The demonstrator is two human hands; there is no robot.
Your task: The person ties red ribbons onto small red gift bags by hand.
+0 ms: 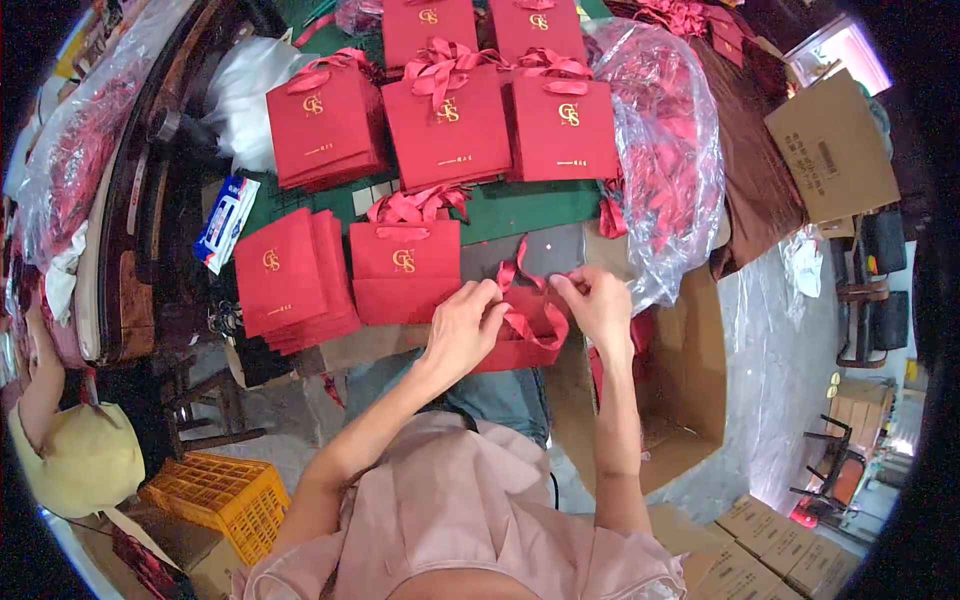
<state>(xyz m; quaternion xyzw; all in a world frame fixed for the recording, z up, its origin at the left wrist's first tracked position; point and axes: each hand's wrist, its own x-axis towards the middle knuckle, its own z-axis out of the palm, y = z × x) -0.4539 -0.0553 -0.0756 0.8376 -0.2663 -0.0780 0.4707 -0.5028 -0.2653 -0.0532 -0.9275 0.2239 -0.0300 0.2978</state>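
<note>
A red paper gift bag [512, 357] stands in front of me at the table's near edge, its opening toward me. Loops of red ribbon [548, 340] hang at its top, one on the near side and one on the far side. My left hand [466, 322] is closed at the bag's left rim, thumb and fingers pinching the ribbon there. On the opposite rim, my right hand [598, 308] pinches the ribbon between thumb and forefinger. The exact grip points are partly hidden by my fingers. Just left lies a finished-looking red bag [405, 290] with a gold emblem.
Stacks of red bags [448, 130] cover the green mat [490, 215]. A leaning pile [285, 275] stands left, near a wipes packet [226, 222]. Clear plastic with red ribbons [670, 150] lies right, above an open cardboard box [690, 400]. A yellow crate [225, 500] and another person's arm [42, 370] are left.
</note>
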